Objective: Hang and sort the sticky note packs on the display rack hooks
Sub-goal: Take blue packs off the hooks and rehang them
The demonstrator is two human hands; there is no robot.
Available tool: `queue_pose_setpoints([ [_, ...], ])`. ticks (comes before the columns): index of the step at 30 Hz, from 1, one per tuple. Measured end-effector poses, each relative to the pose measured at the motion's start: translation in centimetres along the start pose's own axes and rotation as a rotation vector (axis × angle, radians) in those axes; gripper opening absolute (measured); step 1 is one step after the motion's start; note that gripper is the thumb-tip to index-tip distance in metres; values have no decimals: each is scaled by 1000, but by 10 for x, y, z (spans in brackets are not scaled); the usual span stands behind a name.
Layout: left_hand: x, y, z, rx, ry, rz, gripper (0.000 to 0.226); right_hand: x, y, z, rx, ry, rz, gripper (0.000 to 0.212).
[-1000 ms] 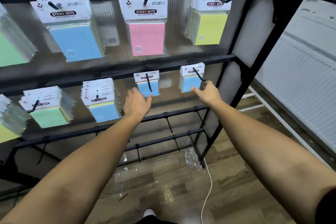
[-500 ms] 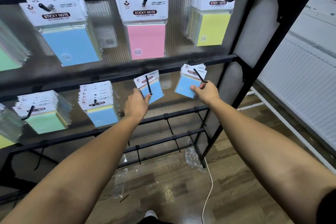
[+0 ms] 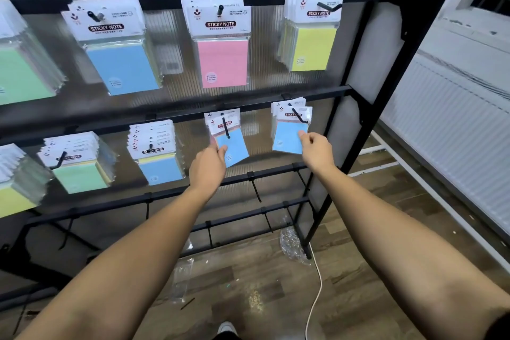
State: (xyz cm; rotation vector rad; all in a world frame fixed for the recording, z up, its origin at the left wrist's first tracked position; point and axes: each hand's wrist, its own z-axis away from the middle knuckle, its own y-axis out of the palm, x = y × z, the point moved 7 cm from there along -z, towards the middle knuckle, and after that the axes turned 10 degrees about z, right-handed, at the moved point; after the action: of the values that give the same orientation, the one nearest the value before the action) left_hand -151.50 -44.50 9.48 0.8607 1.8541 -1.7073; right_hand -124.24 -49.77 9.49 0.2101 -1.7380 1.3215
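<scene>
A black display rack (image 3: 248, 107) carries sticky note packs on hooks. On its middle bar, my left hand (image 3: 207, 165) pinches the lower left corner of a small blue pack (image 3: 234, 146) that hangs tilted on a hook. Further right, my right hand (image 3: 316, 149) pinches the right edge of another small blue pack (image 3: 288, 137) at the front of a short stack on the last hook. The top bar holds big blue (image 3: 121, 63), pink (image 3: 223, 63) and yellow (image 3: 313, 47) packs.
More stacks hang to the left on the middle bar: blue (image 3: 160, 167) and green (image 3: 80, 175). Two lower bars (image 3: 220, 182) carry bare hooks. Crumpled plastic wrap (image 3: 292, 246) and a white cable (image 3: 317, 292) lie on the wooden floor. A white panel (image 3: 455, 124) stands to the right.
Both hands went from reaching toward the two small blue packs to pinching them. The packs now hang tilted on their hooks. My view has dropped slightly.
</scene>
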Motion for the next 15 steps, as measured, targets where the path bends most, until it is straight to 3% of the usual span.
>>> queue_pose_setpoints([
  [15,-8,-37,87,37,90,151,37,11,-40,91,-110,-145,-137,39],
])
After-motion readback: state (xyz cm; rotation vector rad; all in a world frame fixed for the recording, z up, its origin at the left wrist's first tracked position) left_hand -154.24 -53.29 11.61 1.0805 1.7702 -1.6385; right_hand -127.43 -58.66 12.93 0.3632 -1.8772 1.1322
